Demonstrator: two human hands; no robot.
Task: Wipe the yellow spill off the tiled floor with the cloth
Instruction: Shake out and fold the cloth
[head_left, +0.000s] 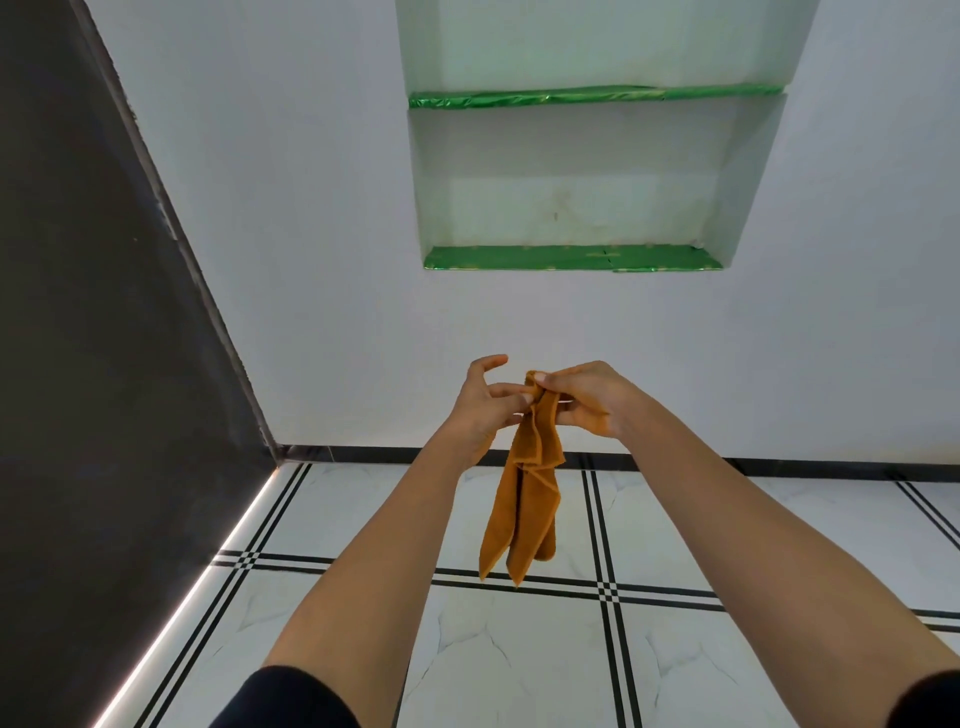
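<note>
The right hand (584, 397) is closed on the top of the orange cloth (524, 499), which hangs loose above the tiled floor (519, 649); the left hand (480, 410) is half open, fingertips pinching it; it looks soft and light; no spill shows.
</note>
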